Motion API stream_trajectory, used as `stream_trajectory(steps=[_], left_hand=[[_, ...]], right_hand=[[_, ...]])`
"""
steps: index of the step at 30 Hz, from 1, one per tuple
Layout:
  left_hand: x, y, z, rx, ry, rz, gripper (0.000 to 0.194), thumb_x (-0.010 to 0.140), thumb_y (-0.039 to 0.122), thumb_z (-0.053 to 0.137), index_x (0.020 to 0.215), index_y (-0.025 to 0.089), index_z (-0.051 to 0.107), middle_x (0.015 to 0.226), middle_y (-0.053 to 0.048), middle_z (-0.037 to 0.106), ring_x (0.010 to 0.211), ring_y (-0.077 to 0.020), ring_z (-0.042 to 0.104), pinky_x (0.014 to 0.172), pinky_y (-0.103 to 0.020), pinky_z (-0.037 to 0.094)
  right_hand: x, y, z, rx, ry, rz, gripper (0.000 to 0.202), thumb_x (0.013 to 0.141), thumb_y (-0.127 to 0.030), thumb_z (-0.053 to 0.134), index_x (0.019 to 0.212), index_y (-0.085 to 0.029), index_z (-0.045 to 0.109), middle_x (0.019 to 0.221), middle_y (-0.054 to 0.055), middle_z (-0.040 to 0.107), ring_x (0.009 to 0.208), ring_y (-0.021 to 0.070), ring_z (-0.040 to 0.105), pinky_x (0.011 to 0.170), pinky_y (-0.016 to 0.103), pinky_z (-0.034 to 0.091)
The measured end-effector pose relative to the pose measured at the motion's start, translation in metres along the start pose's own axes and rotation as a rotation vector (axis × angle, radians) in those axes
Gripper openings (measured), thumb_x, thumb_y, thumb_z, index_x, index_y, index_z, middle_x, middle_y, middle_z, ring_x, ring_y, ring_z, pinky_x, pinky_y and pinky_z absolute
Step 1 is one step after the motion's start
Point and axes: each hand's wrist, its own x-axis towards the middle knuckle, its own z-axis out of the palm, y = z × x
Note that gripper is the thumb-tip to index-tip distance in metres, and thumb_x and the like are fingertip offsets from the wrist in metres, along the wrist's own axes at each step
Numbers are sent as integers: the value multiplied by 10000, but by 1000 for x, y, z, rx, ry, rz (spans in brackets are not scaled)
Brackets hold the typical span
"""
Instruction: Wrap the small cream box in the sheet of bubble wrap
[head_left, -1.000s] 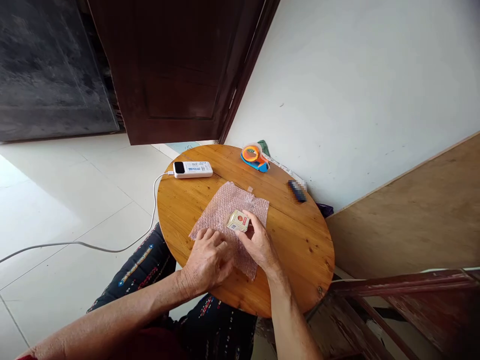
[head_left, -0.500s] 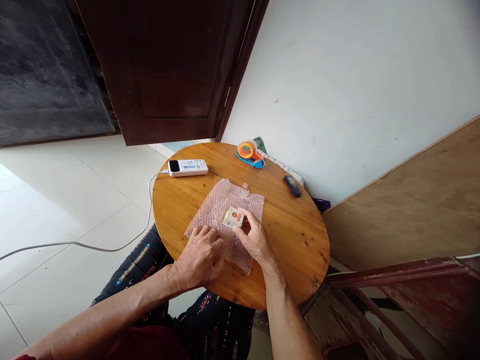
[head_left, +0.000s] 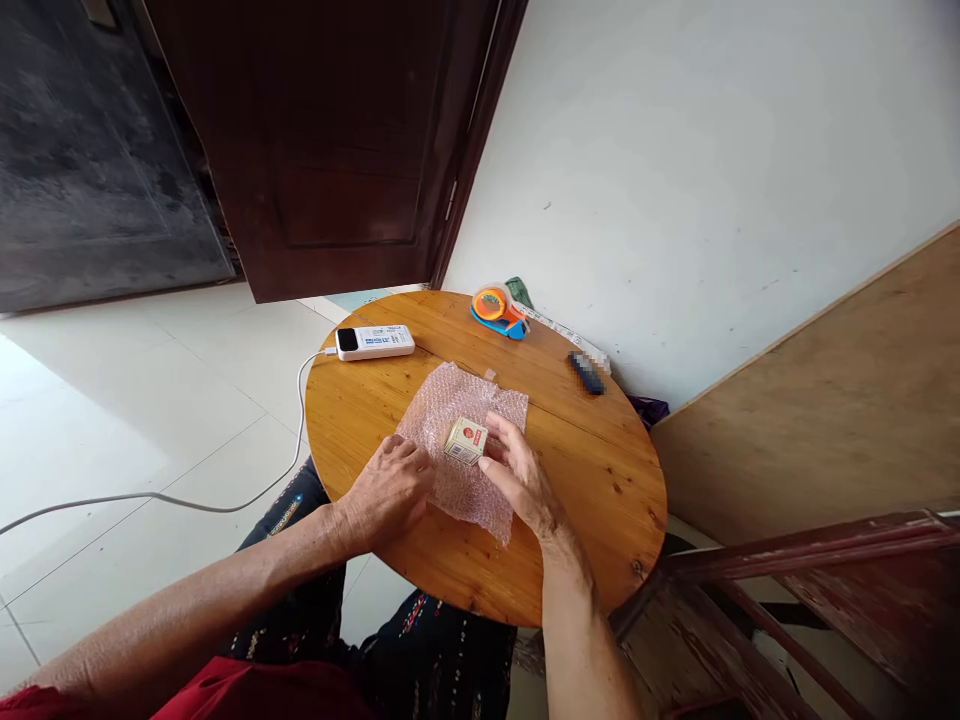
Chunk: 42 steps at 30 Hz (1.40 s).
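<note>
A sheet of pinkish bubble wrap (head_left: 457, 395) lies on the round wooden table (head_left: 592, 500). On its middle rests a small cream box (head_left: 465, 440) with a red round mark and a barcode. My left hand (head_left: 397, 485) is closed at the near left edge of the wrap; the fingertips and the pinched edge are mostly hidden. Beside the right end of the box, my right hand (head_left: 519, 470) has thumb and fingers apart, not clasped around it.
A white power bank (head_left: 375, 342) with a cable (head_left: 247, 505) sits at the far left. An orange and blue tape dispenser (head_left: 499, 310) stands at the back, near a white printed strip (head_left: 566, 333). A dark blurred object (head_left: 585, 373) lies at the right.
My right hand has loosened from the box and opened. The left hand has shifted left, and the wrap's left corner has been drawn in under it. The box stays on the wrap.
</note>
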Motion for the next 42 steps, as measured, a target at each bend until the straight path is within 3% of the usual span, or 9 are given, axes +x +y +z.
stream_trajectory(steps=[8,11,16,18,22,26,29,32,42], left_hand=[[10,-7,-13,-215,218,-41,170,905,172,480,797,179,612,764,-45,672,767,-200,609,780,-361,453],[6,-7,-17,-368,200,-12,121,876,252,559,946,186,633,855,-44,703,823,-206,628,829,-375,465],[-2,-7,-14,-351,131,-30,571,759,406,716,1258,171,565,1088,-101,698,1022,-274,616,958,-458,436],[-2,-10,-12,-281,124,-16,407,753,310,715,1139,208,641,1128,-88,693,1076,-279,597,1010,-471,397],[8,-16,-11,-315,151,-50,87,831,173,605,842,213,682,1082,-51,718,1039,-234,624,978,-426,411],[34,-20,-18,-488,164,-132,74,818,168,602,780,186,663,997,-49,732,935,-198,658,930,-365,451],[55,-20,-22,-584,104,-309,87,776,138,591,792,167,671,847,-44,719,794,-177,651,754,-285,479],[69,-19,-20,-615,49,-439,74,777,178,597,755,160,666,689,-18,666,648,-152,593,615,-252,431],[76,-23,4,-769,159,-402,118,766,241,665,824,155,722,737,-8,703,682,-125,595,617,-210,426]], right_hand=[[-19,-36,-20,-297,-1,-175,424,861,-505,625,1195,-244,599,1440,113,476,1355,310,447,1119,502,377],[-29,-52,-15,-464,-103,-248,509,799,-422,725,1252,-258,561,1345,101,561,1263,300,519,1069,482,428],[-31,-50,3,-638,-23,-203,399,830,-168,631,1218,-249,588,971,60,676,915,240,628,866,418,516],[-28,-45,4,-610,-20,-197,175,872,-159,562,986,-239,666,864,47,659,823,210,622,797,368,520],[-21,-38,-8,-402,3,-186,199,908,-256,540,757,-224,666,964,67,658,882,190,644,814,324,528],[-13,-28,-20,-243,73,-67,188,872,-342,591,779,-212,690,1155,93,671,1043,234,642,871,351,515],[-4,-17,-22,-192,112,52,243,859,-407,603,756,-198,672,857,43,689,792,191,631,688,290,488],[5,-4,-18,-138,122,134,319,845,-463,609,681,-189,616,597,-32,532,573,127,477,540,247,372],[8,15,-6,-5,221,192,391,790,-510,650,596,-196,524,552,-51,445,545,108,380,507,232,315]])
